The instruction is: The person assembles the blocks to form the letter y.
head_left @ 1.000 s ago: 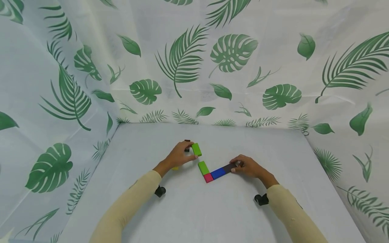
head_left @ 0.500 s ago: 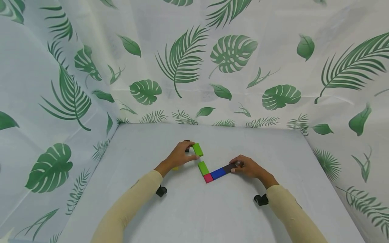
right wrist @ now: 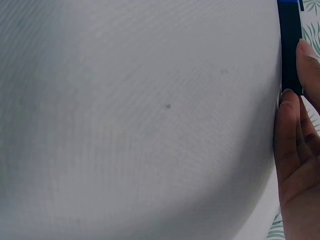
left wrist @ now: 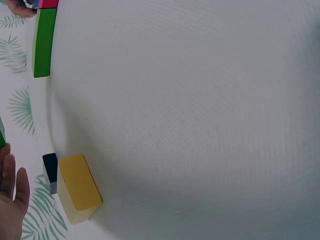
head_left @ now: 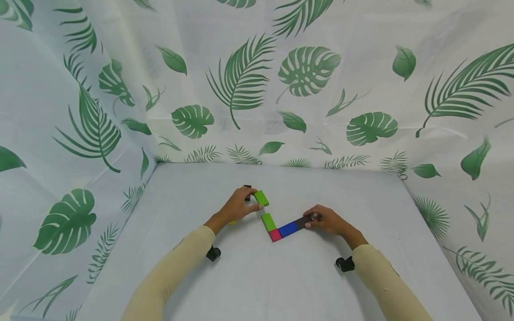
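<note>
Near the middle of the white table (head_left: 281, 285), the left hand (head_left: 237, 206) pinched a flat, bright green block (head_left: 261, 198) between thumb and fingertips, its long side angled toward the far edge. Just nearer the person lay a second green block (head_left: 268, 221), then a small red block (head_left: 275, 235), a blue block (head_left: 288, 229) and a dark block (head_left: 302, 221), laid end to end in a V. The right hand (head_left: 327, 220) gripped the dark block's far end with curled fingers. A yellow block (left wrist: 77, 187) lay by the left wrist beside a small black piece (left wrist: 49, 167).
</note>
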`<control>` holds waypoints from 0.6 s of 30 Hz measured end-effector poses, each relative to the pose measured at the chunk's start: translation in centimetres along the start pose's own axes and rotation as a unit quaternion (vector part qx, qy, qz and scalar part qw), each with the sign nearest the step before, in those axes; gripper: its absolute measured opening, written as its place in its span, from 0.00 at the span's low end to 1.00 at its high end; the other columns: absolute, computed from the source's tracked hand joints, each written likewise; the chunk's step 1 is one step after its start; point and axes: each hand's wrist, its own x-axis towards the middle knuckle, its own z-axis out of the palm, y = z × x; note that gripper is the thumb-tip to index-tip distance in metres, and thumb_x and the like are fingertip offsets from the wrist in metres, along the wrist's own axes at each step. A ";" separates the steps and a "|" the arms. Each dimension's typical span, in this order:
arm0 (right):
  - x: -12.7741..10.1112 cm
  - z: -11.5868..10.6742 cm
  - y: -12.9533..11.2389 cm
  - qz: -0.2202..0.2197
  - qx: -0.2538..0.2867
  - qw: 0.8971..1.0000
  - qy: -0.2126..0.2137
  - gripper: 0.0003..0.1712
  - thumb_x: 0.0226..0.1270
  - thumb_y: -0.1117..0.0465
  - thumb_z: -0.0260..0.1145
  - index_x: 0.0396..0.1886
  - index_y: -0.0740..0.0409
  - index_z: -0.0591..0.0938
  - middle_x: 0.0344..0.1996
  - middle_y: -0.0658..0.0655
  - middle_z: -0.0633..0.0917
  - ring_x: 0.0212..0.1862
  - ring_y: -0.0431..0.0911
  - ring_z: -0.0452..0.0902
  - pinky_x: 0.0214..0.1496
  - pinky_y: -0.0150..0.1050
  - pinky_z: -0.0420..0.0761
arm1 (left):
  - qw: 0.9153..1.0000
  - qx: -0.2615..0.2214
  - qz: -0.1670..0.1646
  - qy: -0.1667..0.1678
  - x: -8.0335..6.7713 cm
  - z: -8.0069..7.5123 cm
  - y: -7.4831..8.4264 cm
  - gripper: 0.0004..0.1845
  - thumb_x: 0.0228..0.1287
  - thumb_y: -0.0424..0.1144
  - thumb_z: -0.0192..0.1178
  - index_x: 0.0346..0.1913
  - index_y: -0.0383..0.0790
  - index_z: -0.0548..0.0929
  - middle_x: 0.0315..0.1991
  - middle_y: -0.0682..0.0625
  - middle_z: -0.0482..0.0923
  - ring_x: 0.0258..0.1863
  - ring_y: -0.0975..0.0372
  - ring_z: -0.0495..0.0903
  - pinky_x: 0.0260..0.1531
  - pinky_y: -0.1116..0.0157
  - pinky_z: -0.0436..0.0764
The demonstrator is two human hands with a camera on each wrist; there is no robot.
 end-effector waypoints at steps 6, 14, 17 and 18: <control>0.0 0.1 0.0 0.002 0.002 1.000 0.003 0.22 0.63 0.54 0.74 0.56 0.53 0.83 0.47 0.54 0.81 0.44 0.46 0.73 0.46 0.41 0.72 | 1.000 -0.013 -0.007 -0.007 0.0 0.2 -0.2 0.37 0.62 0.55 0.69 0.69 0.39 0.73 0.59 0.44 0.75 0.58 0.52 0.74 0.61 0.54 0.75; -0.1 0.0 -0.3 -0.004 0.006 1.000 -0.002 0.23 0.64 0.55 0.73 0.57 0.56 0.82 0.47 0.56 0.81 0.43 0.46 0.73 0.45 0.40 0.73 | 1.000 -0.021 -0.009 -0.007 -0.1 0.2 -0.1 0.38 0.61 0.55 0.69 0.68 0.38 0.73 0.58 0.42 0.75 0.57 0.53 0.75 0.61 0.54 0.75; -0.1 -0.1 -0.3 -0.003 0.007 1.000 -0.003 0.23 0.64 0.55 0.73 0.57 0.56 0.82 0.47 0.56 0.81 0.43 0.46 0.73 0.45 0.41 0.73 | 1.000 -0.024 -0.011 -0.007 -0.1 0.2 0.0 0.37 0.61 0.55 0.70 0.67 0.39 0.74 0.58 0.44 0.76 0.57 0.53 0.75 0.61 0.55 0.76; -0.1 -0.1 -0.4 -0.003 0.007 1.000 -0.003 0.23 0.64 0.55 0.73 0.57 0.56 0.82 0.47 0.56 0.81 0.43 0.46 0.73 0.45 0.41 0.73 | 1.000 -0.024 -0.012 -0.007 -0.1 0.3 0.0 0.37 0.60 0.55 0.71 0.67 0.39 0.74 0.57 0.44 0.76 0.57 0.53 0.75 0.61 0.55 0.76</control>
